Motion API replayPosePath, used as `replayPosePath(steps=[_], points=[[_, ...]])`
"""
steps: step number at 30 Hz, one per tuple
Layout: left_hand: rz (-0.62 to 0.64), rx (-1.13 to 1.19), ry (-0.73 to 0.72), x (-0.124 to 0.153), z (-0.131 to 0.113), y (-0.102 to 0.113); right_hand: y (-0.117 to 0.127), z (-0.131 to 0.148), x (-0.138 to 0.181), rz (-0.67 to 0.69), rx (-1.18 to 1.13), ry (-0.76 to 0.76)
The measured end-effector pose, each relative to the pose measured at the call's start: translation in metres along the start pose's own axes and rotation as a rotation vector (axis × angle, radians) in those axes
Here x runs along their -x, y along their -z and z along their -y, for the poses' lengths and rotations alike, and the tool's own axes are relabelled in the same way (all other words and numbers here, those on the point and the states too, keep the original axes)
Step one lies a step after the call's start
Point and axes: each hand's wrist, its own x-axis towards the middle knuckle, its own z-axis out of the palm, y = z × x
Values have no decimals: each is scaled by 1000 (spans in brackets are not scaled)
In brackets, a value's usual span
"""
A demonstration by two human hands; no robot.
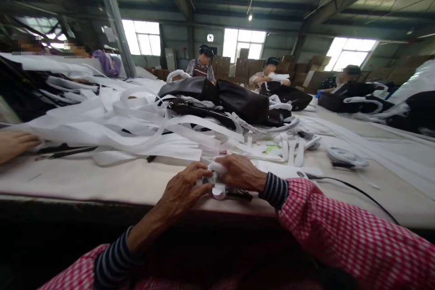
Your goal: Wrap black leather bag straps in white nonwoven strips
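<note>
Near the front edge of the table, my left hand [181, 190] and my right hand [241, 172] meet around a white strip [217, 167], which is bent over between them. The fingers of both hands are closed on it. Below the fingertips shows a rounded white end [219, 192], and beside it a short dark strap-like piece [240, 195] lies under my right hand. What exactly sits inside the white material is hidden by my fingers. Just beyond my hands are long flat white strips [170, 147] in a loose heap.
Black bags [241, 99] with white-wrapped handles are piled behind the strips. On the right lie a white device [282, 170] with a black cable [356, 190] and a coiled wrapped strap [346, 158]. Another person's hand [16, 144] rests at the left. Several people work across the table.
</note>
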Motion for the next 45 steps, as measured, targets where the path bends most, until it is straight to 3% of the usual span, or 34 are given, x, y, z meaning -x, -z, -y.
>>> replayPosePath(steps=[8,14,19,26,30,34,38,45], points=[[-19,-218,-4,1,-13,-6,-7,5,-7,2,103,-82],[114,-352,9,-2,-24,0,2,9,-12,76,98,-108],[189,-499,-122,-1,-21,3,8,5,-24,129,47,-152],[157,-241,10,-12,-17,8,17,-9,-17,219,-32,-27],[132,-88,-26,-16,-5,7,17,-11,-15,150,1,85],[115,29,37,-18,-4,5,15,-18,-18,108,-24,230],[82,145,89,-21,-7,4,13,-28,-19,171,-198,257],[102,161,94,-24,-2,5,19,-28,-19,172,-119,276]])
